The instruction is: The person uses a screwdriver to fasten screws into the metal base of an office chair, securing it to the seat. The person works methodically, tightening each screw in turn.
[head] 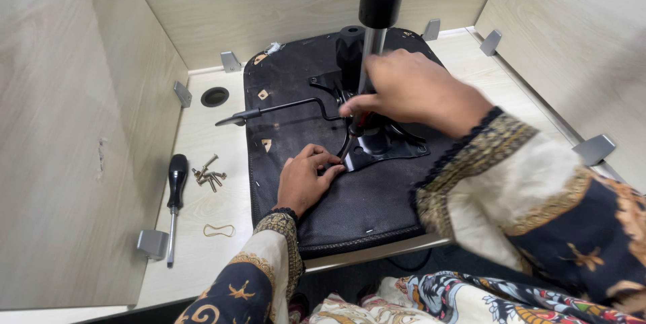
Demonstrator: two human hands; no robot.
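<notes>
We're seating the mechanism plate (387, 146) on the seat base (350, 203): left hand (306, 179) pinches its 7 o'clock edge, right hand (410, 88) grips the gas cylinder (372, 41). Next likely needs screws (208, 176).

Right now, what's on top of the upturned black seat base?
A black metal mechanism plate with a lever and an upright gas cylinder sits on the seat base. The left hand and right hand cover the plate's edges, hiding any fasteners.

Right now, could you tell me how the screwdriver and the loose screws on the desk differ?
The screwdriver is one long tool with a black handle and lies straight; the screws are several short brass-coloured pieces in a jumbled pile. The screwdriver lies nearer the side wall, the screws nearer the black seat base. Neither is touched by a hand.
</notes>
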